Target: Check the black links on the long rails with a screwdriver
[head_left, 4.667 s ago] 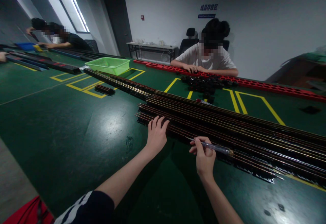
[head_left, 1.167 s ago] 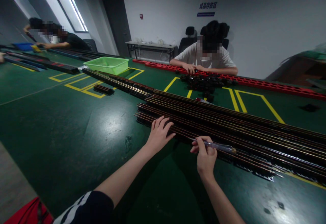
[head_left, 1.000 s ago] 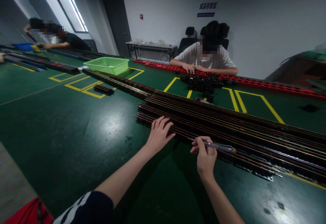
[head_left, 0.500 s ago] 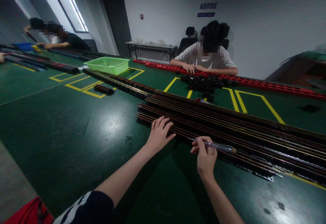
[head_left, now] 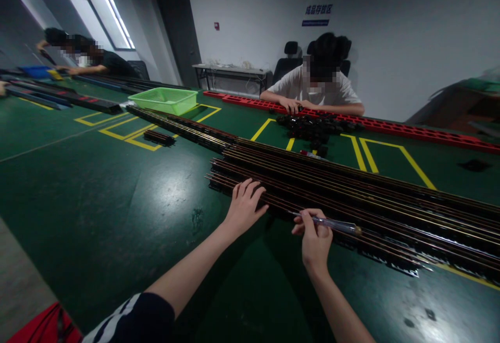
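Note:
A bundle of long dark rails with copper strips (head_left: 351, 192) lies across the green table (head_left: 97, 197). My left hand (head_left: 244, 205) rests flat on the near rails close to their left end, fingers stretched out and holding nothing. My right hand (head_left: 314, 239) is closed on a clear-handled screwdriver (head_left: 332, 223), which lies along the nearest rail with its tip pointing right.
Across the table a person in a white shirt (head_left: 316, 90) works at a long red rail (head_left: 390, 127) beside a pile of small black parts (head_left: 312, 127). A green basket (head_left: 167, 98) and more rails (head_left: 175, 124) lie to the left. Another person (head_left: 78, 56) sits far left.
Since 4.7 s ago my left hand has shifted slightly right along the rails, its fingers turned more to the right. Over the last second nothing has visibly moved.

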Tool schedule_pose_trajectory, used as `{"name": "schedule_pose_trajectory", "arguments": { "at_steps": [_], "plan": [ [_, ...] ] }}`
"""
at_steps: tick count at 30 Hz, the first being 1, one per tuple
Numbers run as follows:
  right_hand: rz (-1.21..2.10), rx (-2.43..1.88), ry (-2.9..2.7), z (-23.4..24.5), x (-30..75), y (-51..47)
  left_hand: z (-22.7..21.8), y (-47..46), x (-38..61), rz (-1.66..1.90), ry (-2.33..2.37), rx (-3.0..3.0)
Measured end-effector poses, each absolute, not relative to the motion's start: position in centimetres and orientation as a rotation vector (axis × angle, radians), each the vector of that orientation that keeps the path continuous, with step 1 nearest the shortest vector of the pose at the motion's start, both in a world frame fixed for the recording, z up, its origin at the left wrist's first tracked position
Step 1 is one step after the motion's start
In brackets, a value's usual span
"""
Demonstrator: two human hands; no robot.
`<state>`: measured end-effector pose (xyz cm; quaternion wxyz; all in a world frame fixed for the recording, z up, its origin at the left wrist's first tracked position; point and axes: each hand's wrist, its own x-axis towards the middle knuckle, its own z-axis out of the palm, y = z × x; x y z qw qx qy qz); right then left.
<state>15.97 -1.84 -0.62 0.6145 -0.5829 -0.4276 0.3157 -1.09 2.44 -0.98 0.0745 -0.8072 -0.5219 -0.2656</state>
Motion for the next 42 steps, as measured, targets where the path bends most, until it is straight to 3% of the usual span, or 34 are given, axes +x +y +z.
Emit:
{"name": "schedule_pose_trajectory", "arguments": {
  "at_steps": [42],
  "plan": [
    [0.743,-1.276,-1.056,-0.46,15.71,-2.07,-0.70,2.19,-1.04,-0.782,-1.656,-2.331]
  ]
}}
